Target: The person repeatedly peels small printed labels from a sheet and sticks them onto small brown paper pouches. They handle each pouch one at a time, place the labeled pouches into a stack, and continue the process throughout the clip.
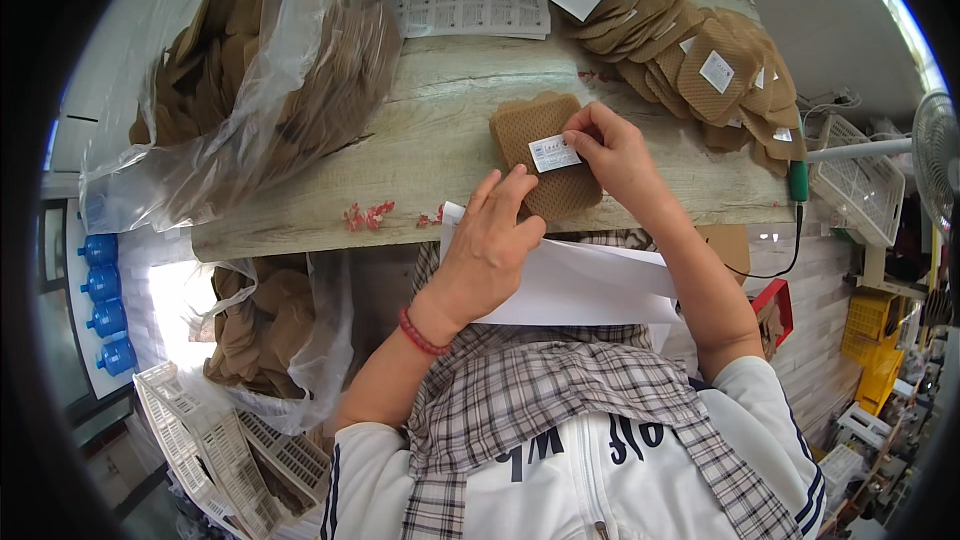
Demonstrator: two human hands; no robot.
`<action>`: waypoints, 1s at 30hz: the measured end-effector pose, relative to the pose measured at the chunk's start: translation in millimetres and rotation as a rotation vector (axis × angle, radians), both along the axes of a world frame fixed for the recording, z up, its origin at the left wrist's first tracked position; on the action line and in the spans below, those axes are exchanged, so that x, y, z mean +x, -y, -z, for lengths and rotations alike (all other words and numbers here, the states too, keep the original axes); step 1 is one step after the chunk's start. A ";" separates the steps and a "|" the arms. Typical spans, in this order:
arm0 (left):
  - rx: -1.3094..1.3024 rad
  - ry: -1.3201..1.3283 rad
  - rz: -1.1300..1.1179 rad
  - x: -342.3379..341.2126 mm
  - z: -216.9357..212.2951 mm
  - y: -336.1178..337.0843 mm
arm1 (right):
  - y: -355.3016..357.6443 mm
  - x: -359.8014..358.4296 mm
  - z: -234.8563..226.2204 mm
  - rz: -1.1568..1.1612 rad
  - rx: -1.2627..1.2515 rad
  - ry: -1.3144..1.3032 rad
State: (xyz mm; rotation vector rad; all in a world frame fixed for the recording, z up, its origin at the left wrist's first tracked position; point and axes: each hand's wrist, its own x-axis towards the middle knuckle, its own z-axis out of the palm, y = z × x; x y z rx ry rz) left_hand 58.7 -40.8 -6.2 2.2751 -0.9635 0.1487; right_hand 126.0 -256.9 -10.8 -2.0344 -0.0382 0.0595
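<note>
A small stack of brown mesh-textured pads [565, 190] lies near the front edge of the worktable. On the top pad is a white printed label [553, 153]. My right hand [615, 155] pinches the label's right end between thumb and forefinger. My left hand [490, 240] reaches in from the lower left with fingers extended, their tips at the pad's left side by the label. Beneath and behind that hand a white paper sheet [590, 285] hangs over the table edge against my lap; whether the left hand grips it is hidden.
A clear plastic bag of brown pads [240, 70] fills the table's left. Labelled pads [715, 75] are heaped at the far right, beside a green-handled tool [798, 180] with a cord. Printed label sheets [475, 8] lie at the back. A fan [935, 155] stands right.
</note>
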 end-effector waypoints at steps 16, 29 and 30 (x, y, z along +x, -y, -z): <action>0.193 0.056 -0.033 0.5 -7.4 9.2 | -14.6 -16.1 2.2 0.015 -0.282 0.328; 0.188 0.074 -0.043 -3.0 -7.4 9.6 | -5.5 2.9 19.9 0.238 -0.388 0.691; 0.185 0.076 -0.040 -2.7 -7.9 10.3 | -3.7 3.4 20.2 0.228 -0.423 0.711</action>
